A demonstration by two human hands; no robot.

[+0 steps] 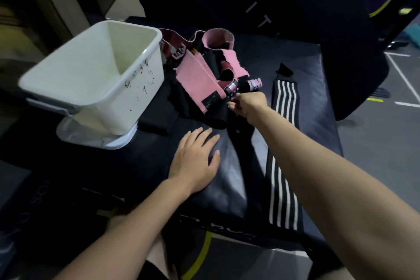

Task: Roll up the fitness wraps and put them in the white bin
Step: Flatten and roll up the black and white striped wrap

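A heap of pink and black fitness wraps (pixel 200 75) lies on the black padded bench (pixel 306 98), right of the white bin (pixel 127 88). A plain black wrap (pixel 241 143) runs from the heap toward me. My right hand (pixel 247 104) is stretched out over its far end, fingers curled and pinching it at the heap's edge. My left hand (pixel 195 161) lies flat, fingers straight, pressing on the bench beside the near part of that wrap. A black wrap with white stripes (pixel 283 143) lies stretched out lengthwise to the right.
The bin stands tilted on its white lid (pixel 95 138) at the bench's left side and looks empty. A dark upright pad with letters (pixel 261 7) rises behind the bench. Floor with white lines (pixel 400 75) shows at right.
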